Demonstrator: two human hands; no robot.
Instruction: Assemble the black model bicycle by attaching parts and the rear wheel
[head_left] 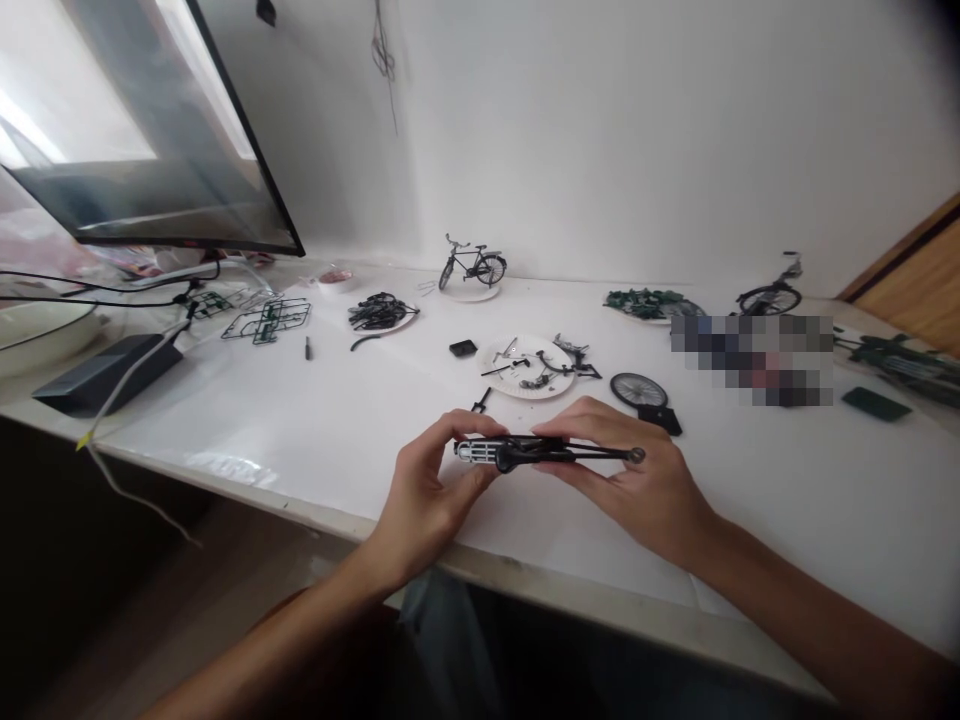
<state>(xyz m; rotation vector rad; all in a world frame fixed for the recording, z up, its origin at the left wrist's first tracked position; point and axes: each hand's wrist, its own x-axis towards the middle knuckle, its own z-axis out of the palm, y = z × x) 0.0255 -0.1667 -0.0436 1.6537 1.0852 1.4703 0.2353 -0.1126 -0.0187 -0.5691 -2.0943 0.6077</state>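
Note:
Between both hands, just above the table's front edge, is a black model bicycle frame [540, 452] with a silver rack at its left end. My left hand [439, 480] pinches the rack end between thumb and fingers. My right hand [637, 485] grips the frame's middle and right part, its thin tubes running toward the palm. Behind the hands, a white paper plate [499, 377] bears small black and silver parts. A black fork-shaped part [482, 400] lies close to my left fingers. A loose spoked wheel [639, 390] rests beyond my right hand, beside a small black box [660, 418].
An assembled model bicycle [472, 265] stands at the back; another model [772, 292] stands at right. Black parts [379, 311] and green parts [645, 301] fill plates. Green sprues [270, 320], a small screwdriver [307, 348], a grey box [109, 372] and a monitor [150, 130] are at left.

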